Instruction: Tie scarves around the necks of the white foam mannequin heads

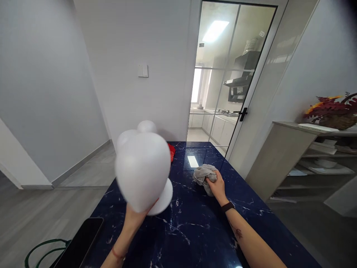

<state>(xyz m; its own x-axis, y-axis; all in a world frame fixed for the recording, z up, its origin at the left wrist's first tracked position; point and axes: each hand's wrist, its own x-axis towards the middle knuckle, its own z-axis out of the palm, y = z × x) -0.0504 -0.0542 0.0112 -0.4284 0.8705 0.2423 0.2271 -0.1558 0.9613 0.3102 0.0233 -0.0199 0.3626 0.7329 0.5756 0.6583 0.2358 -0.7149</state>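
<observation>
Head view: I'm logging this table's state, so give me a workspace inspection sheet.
Surface: dark blue marbled table, glossy.
Things in hand: white bulbous object, blurred, lifted above the table; grey cloth bunched on it.
Clutter: black phone at the near left edge; red thing behind the white object.
Hands: left hand grips the white object from below; right hand clutches the cloth.
Cables: green loop on the floor, lower left; kind unclear.
Surroundings: glass door to a kitchen; shelf unit with flower basket, right.
</observation>
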